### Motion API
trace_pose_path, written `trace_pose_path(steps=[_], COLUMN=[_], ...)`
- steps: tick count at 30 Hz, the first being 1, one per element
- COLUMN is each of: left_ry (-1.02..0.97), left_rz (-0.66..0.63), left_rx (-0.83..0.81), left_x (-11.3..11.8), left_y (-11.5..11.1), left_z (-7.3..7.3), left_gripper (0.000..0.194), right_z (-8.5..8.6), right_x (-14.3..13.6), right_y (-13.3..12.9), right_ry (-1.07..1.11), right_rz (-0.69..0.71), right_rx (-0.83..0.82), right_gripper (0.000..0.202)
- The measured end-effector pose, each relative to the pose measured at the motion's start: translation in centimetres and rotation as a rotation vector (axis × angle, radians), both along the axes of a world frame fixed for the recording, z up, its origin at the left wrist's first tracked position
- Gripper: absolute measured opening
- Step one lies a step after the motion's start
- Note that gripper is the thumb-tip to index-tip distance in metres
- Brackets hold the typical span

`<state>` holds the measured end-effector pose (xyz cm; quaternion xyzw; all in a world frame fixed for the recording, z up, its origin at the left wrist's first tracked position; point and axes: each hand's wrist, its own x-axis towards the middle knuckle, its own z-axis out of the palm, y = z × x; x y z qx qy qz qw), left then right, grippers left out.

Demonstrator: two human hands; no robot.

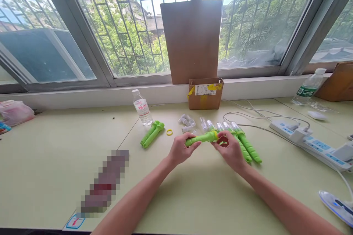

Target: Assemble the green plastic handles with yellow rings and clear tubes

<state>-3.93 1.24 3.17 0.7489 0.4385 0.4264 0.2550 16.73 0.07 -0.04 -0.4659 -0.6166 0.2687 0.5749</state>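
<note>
My left hand (180, 149) is closed around the narrow end of a green plastic tube (202, 138), held level above the table. At its wider right end sits a yellow ring (216, 135), and the fingers of my right hand (228, 148) pinch there. Behind and under my right hand lie several green tubes with clear tips (247, 145). Clear plastic caps (187, 120) are loosely grouped just beyond my left hand. Another yellow ring (169, 132) rests flat to the left, near a pair of green tubes without clear tips (153, 134).
A water bottle (142, 108) stands at the back left. By the window wall is a small cardboard box (205, 99). Cables run to a white power strip (314, 145) on the right, and a second bottle (309, 87) leans farther back. A pixelated dark object (106, 181) lies at the left.
</note>
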Motion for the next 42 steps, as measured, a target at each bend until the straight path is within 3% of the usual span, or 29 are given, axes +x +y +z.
trace_pose_path(steps=[14, 18, 23, 33, 36, 42], left_ry=[-0.211, -0.273, -0.406, -0.351, -0.227, 0.212], left_rz=[-0.055, -0.116, -0.130, -0.050, -0.027, -0.054], left_rx=[-0.396, -0.445, -0.411, -0.338, -0.211, 0.165], left_x=[0.1, 0.3, 0.6, 0.6, 0.2, -0.8], left_y=[0.0, 0.1, 0.1, 0.1, 0.3, 0.5], left_z=[1.0, 0.9, 0.8, 0.5, 0.1, -0.2], left_gripper=[0.036, 0.038, 0.037, 0.041, 0.039, 0.027], right_z=[0.2, 0.1, 0.0, 0.3, 0.3, 0.2], right_x=[-0.4, -0.3, -0.2, -0.4, -0.4, -0.1], right_y=[-0.4, -0.4, -0.4, -0.7, -0.7, -0.5], right_ry=[-0.089, -0.083, -0.041, -0.031, -0.013, -0.013], right_rz=[-0.035, -0.057, -0.095, -0.092, -0.075, -0.089], right_rx=[0.056, 0.092, 0.120, 0.102, 0.080, 0.061], right_gripper=[0.034, 0.033, 0.030, 0.028, 0.029, 0.027])
